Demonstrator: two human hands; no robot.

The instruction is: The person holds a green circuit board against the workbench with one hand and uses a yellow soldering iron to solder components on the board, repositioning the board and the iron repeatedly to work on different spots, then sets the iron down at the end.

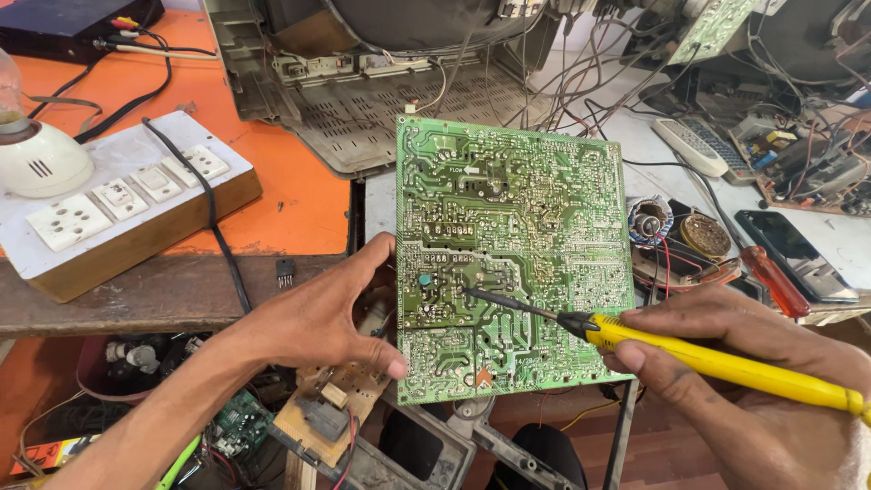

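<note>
Closest to the lens, the person's right hand (726, 363) is clenched round the yellow handle of a soldering iron (717, 361), held like a pen, thumb on top and fingers curled beneath. Its dark tip reaches left and touches the green circuit board (517, 254) near the lower-left part of the solder side.

Across from it, the left hand (318, 318) grasps the board by its left edge: the thumb runs up along the rim, the fingertips (395, 366) hook round the lower left corner. So the board stands nearly upright between the two hands, tilted a little, its bottom edge close to the clutter below.

By my judgement it is a light, stiff sheet, but brittle at the joints and prickly with cut leads on this face, so the bare edges are the sensible place to hold it, as the left hand does. The iron looks light too, and its metal end is best left alone.

Further back lie an orange-handled screwdriver (776, 283), a dark phone (794, 254) and a grey remote (689, 147) on the right, a wooden socket board (127, 204) on the orange table (299, 209) to the left, and beyond them an opened television chassis (363, 109) trailing wires.
</note>
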